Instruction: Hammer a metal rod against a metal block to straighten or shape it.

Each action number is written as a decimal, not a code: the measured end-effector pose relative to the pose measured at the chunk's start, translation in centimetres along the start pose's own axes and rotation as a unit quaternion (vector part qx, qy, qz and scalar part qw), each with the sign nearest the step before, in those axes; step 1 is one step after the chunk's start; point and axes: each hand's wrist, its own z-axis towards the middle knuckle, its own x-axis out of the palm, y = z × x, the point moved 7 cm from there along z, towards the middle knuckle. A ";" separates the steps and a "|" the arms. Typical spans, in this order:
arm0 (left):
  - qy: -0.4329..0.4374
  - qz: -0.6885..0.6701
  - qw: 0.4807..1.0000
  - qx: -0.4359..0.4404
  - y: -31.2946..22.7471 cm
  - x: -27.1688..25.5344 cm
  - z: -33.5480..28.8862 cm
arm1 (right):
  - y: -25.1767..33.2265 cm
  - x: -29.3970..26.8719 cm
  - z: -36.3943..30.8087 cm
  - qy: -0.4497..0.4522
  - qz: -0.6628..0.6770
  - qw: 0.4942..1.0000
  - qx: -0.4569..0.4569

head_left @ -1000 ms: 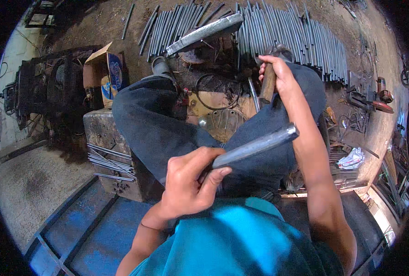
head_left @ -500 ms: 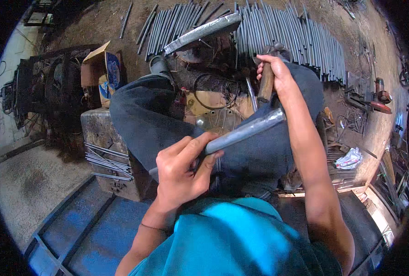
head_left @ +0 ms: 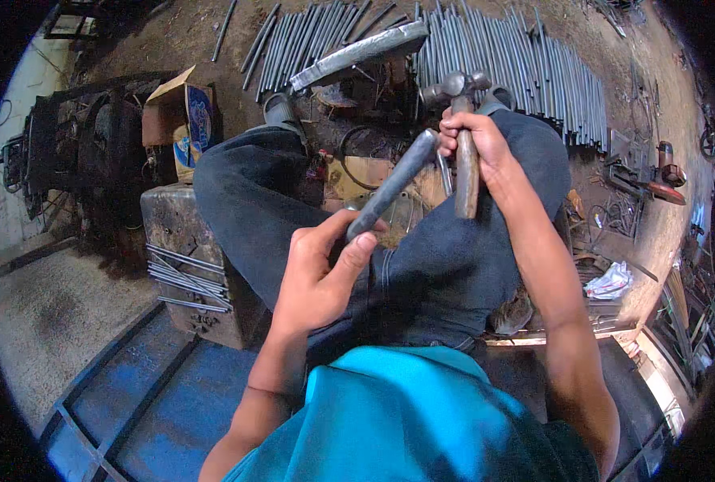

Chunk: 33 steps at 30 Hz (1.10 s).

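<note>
My left hand (head_left: 329, 269) is closed around the lower part of a grey metal rod (head_left: 394, 185), above my lap. The rod tilts up to the right, its rounded far end close to my right hand. A ball-peen hammer (head_left: 465, 165) is gripped by my right hand (head_left: 480, 140), high on its wooden handle just below the head. Its metal head points away from me, over my right shoe, and the handle's end hangs over my right thigh. Beyond my feet lies a long silvery metal bar (head_left: 357, 56), resting slantwise on a dark block.
Several grey rods (head_left: 518, 72) lie in rows on the dirt floor ahead. To the left, thin rods (head_left: 189, 277) rest on a worn metal box (head_left: 169, 217), with an open cardboard box (head_left: 177, 120) behind it. An angle grinder (head_left: 668, 173) and a white plastic bag (head_left: 610, 281) are at the right.
The rod in my left hand has swung upward, its far end moving away from me and left. The hammer has shifted slightly, its head now showing beyond my right hand.
</note>
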 end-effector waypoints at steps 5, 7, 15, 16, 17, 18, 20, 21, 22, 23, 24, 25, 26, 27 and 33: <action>-0.005 0.011 0.999 -0.034 0.4 0.1 0.1 | -0.2 4.0 -3.4 0.126 0.061 0.990 -0.010; -0.002 0.040 0.999 -0.018 0.2 -0.1 0.1 | 0.0 5.8 -4.9 0.157 0.046 0.986 -0.016; 0.022 0.025 0.999 -0.043 0.8 -0.1 -0.6 | -5.1 5.5 -7.9 0.191 0.096 0.975 0.057; 0.023 0.026 0.998 -0.043 0.9 -0.1 -0.5 | -6.0 4.8 -7.8 0.156 0.092 0.979 0.089; 0.031 0.028 0.999 -0.021 0.7 0.1 -0.4 | -6.4 4.3 -7.6 0.113 0.110 0.982 0.106; 0.040 0.029 0.999 -0.002 0.5 0.2 -0.5 | -6.9 3.8 -7.3 0.111 0.113 0.982 0.107; 0.071 0.018 0.997 -0.013 1.0 0.2 -0.7 | -7.7 2.6 -6.2 0.122 0.075 0.983 0.119; 0.095 0.006 0.995 -0.027 1.1 0.4 -0.9 | -7.4 3.1 -6.0 0.083 0.074 0.986 0.127; 0.094 0.006 0.995 -0.027 1.1 0.4 -1.1 | -7.2 3.5 -5.9 0.084 0.073 0.985 0.129; 0.110 -0.055 0.990 -0.069 1.6 0.7 -1.3 | -7.0 3.5 -5.7 0.069 0.062 0.989 0.119; 0.126 -0.116 0.979 -0.109 2.0 1.0 -1.5 | -6.7 3.4 -5.5 0.054 0.051 0.991 0.108; 0.125 -0.116 0.979 -0.109 1.7 1.0 -1.5 | -6.8 3.1 -5.2 0.073 0.058 0.990 0.104; 0.157 -0.184 0.960 -0.143 1.5 1.6 -1.8 | -6.6 3.0 -5.2 0.073 0.057 0.990 0.104; 0.188 -0.248 0.934 -0.177 1.5 2.1 -2.1 | -6.6 2.9 -5.2 0.068 0.061 0.991 0.098; 0.238 -0.392 0.866 -0.200 2.2 3.1 -2.2 | -6.3 3.1 -4.6 0.050 0.086 0.992 0.083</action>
